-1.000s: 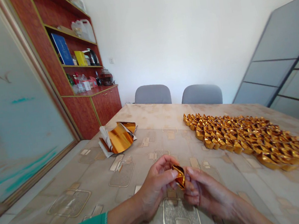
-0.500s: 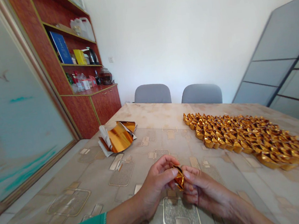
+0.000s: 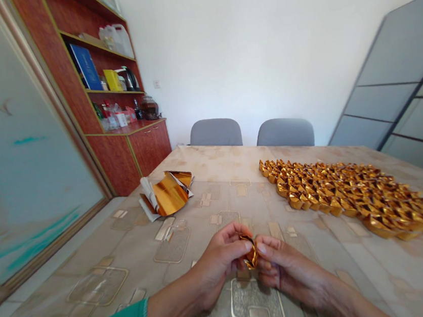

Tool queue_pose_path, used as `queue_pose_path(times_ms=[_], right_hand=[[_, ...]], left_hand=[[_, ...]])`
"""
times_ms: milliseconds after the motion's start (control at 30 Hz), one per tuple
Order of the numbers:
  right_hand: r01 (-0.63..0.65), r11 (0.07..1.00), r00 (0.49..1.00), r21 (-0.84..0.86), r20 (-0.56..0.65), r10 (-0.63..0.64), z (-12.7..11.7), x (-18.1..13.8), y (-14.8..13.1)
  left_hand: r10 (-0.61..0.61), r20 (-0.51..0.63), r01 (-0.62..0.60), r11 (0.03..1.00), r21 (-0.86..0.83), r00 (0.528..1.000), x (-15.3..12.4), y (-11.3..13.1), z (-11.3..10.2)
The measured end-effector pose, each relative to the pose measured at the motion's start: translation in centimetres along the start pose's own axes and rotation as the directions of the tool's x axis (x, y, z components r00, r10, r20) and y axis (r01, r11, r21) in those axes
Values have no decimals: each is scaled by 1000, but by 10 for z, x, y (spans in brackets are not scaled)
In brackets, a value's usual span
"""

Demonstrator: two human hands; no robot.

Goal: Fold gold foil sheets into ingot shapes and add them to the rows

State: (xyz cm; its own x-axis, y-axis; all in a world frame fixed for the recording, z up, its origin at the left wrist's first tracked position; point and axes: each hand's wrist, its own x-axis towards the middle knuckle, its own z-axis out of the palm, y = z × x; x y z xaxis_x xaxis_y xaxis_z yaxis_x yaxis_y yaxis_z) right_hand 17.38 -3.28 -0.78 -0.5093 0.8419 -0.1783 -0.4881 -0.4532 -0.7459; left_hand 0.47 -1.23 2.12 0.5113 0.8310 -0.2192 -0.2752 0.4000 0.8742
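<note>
A small piece of folded gold foil paper (image 3: 250, 254) sits pinched between both my hands, low over the patterned table (image 3: 189, 232). My left hand (image 3: 219, 262) grips its left side with thumb and fingers curled. From the right, my right hand (image 3: 280, 265) presses its thumb and fingers against the foil, hiding most of it. A wide spread of several finished gold foil ingots (image 3: 353, 196) lies on the table to the right. A stack of flat gold foil sheets (image 3: 167, 194) rests at the left.
Two grey chairs (image 3: 250, 133) stand at the table's far edge. A red wooden cabinet (image 3: 113, 98) with bottles, a kettle and a blue book fills the back left. A frosted glass panel (image 3: 17, 165) runs along the left. Grey panels (image 3: 405, 80) lean at the right.
Both hands have closed tighter together on the foil piece, which now shows less and sits slightly lower. Nothing else has moved.
</note>
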Motion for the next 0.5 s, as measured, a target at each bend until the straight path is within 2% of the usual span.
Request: queue_pose_path(times_ms=[167,367,500], right_hand=[[-1,1000,1000,6,-12,1,0,0,0],[23,997,1000,72,-2,-23,-2,-1,-2],[39,999,999,32,6,-39,-1,-1,-1]], left_hand=[[-53,24,54,998,-38,998,1,0,-3],[-119,189,160,962,-219,975,3,4,-13],[-68,133,89,983,-162,989,1,2,-8]])
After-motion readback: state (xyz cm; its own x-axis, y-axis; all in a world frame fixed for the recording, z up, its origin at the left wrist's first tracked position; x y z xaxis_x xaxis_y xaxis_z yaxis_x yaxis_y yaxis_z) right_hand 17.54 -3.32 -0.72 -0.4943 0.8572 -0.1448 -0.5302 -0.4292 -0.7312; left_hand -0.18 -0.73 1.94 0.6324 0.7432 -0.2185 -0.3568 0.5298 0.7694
